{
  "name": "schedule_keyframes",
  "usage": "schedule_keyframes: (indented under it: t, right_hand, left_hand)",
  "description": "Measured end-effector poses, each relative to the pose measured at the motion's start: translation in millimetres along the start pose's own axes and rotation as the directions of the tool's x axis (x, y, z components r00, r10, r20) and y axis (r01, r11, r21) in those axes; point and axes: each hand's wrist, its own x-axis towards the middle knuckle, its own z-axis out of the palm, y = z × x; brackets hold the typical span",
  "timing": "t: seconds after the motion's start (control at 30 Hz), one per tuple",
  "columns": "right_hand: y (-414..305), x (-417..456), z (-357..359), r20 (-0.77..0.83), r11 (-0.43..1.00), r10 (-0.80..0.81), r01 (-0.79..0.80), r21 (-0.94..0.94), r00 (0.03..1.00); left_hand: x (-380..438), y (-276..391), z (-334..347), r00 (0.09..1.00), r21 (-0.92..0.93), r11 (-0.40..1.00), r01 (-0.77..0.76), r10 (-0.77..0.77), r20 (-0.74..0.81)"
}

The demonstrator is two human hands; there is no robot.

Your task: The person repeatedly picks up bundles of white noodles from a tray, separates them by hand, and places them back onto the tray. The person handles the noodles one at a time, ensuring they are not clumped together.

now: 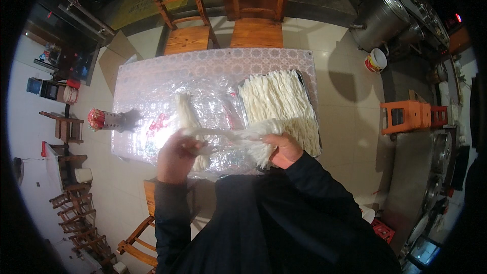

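Note:
Between my two hands a bundle of white noodles (243, 136) is stretched above the near part of the table. My left hand (179, 156) is closed around its left end, and my right hand (283, 148) grips the right end, where strands hang down. Clear plastic sheeting (217, 102) lies crumpled on the table below. Another noodle bundle (184, 108) rests lengthwise on the plastic, partly hidden by my left hand. To the right, a dark-rimmed tray (304, 80) is filled with rows of white noodles (277, 99), close behind my right hand.
A patterned cloth covers the table (217, 55). A perforated holder (113, 121) with red-tipped sticks stands at its left edge. Wooden chairs (257, 34) stand along the far side, and another chair (142, 239) is near me at left. Orange stools (405, 116) and a large metal pot (380, 21) stand right.

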Motion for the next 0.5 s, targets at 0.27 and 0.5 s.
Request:
schedule_keyframes:
  t: [0.27,0.5]
  right_hand:
    - [-25.4,-10.5,-54.0,-0.038,0.984,-0.159,0.161,0.076,0.987]
    - [-46.7,-18.1,-83.3,-0.173,0.956,-0.214,0.243,0.167,0.961]
  left_hand:
    - [-10.2,50.0,-24.0,0.989,-0.074,0.987,-0.142,0.138,-0.056]
    - [-11.9,88.0,-63.4,0.972,-0.008,0.972,-0.234,0.234,-0.013]
